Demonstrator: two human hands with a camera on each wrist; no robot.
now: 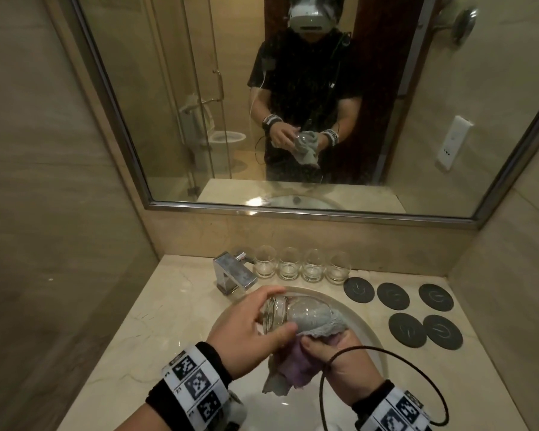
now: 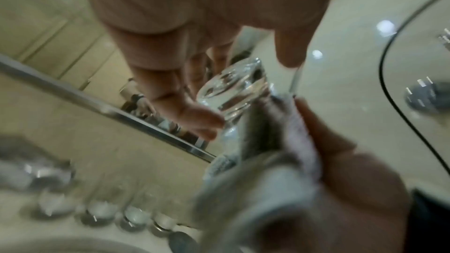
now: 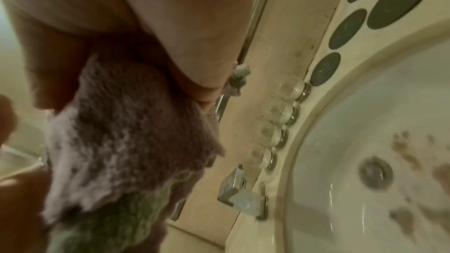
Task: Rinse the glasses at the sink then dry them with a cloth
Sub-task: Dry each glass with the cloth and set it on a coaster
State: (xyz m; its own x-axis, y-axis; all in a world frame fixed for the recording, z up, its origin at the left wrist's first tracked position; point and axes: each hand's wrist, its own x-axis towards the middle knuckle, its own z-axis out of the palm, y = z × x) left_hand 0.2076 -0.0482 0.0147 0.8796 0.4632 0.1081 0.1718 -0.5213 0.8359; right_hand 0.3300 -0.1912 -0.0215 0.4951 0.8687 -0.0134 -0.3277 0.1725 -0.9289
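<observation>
Over the white sink basin (image 1: 349, 315) my left hand (image 1: 255, 325) grips a clear glass (image 1: 280, 314) by its thick base, tipped on its side. A grey and purple cloth (image 1: 315, 321) is stuffed into the glass's mouth, and my right hand (image 1: 333, 353) grips the bunched cloth below it. In the left wrist view the glass base (image 2: 233, 89) lies between my left fingers (image 2: 194, 114), with the cloth (image 2: 268, 141) beside it. The right wrist view is filled by the cloth (image 3: 126, 141). Several more clear glasses (image 1: 302, 265) stand in a row behind the basin.
A chrome tap (image 1: 234, 273) stands at the basin's back left. Several dark round coasters (image 1: 411, 312) lie on the marble counter (image 1: 143, 331) to the right. A big mirror (image 1: 293, 104) covers the wall behind. A black cable (image 1: 386, 387) loops by my right wrist.
</observation>
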